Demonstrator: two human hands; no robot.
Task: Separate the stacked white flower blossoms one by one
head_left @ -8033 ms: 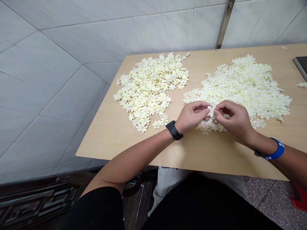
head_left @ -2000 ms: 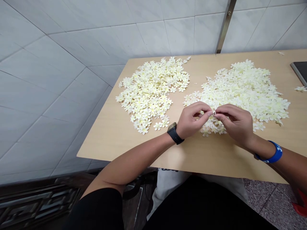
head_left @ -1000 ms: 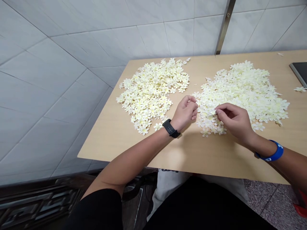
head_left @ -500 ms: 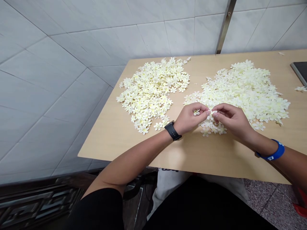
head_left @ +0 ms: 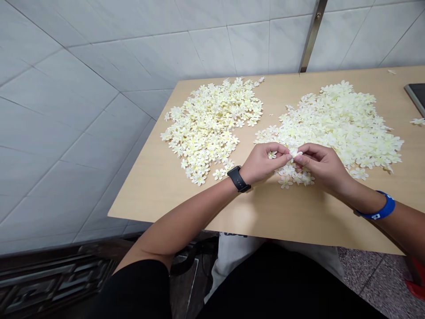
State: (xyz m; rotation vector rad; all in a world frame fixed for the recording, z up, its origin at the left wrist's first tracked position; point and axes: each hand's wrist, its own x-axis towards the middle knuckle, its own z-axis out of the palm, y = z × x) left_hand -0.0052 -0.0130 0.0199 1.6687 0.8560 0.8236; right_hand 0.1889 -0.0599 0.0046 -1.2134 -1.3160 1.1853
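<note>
Two heaps of small cream fabric flowers lie on a pale wooden table [head_left: 265,212]: a flatter left heap [head_left: 215,119] and a thicker right heap [head_left: 341,122]. My left hand [head_left: 264,161], with a black watch on its wrist, and my right hand [head_left: 320,166], with a blue wristband, meet at the near edge of the right heap. Both pinch one small flower [head_left: 294,153] between their fingertips. A second flower [head_left: 272,155] sits inside my left hand's curled fingers.
A dark flat device [head_left: 416,95] lies at the table's right edge, with a stray flower [head_left: 417,121] beside it. White tiled wall rises behind and to the left. A metal strip [head_left: 310,35] runs up the wall. My lap is below the table's near edge.
One second ago my left hand was away towards the left heap while my right hand stayed at the right heap. My left hand has come back and both pinch a flower again.
</note>
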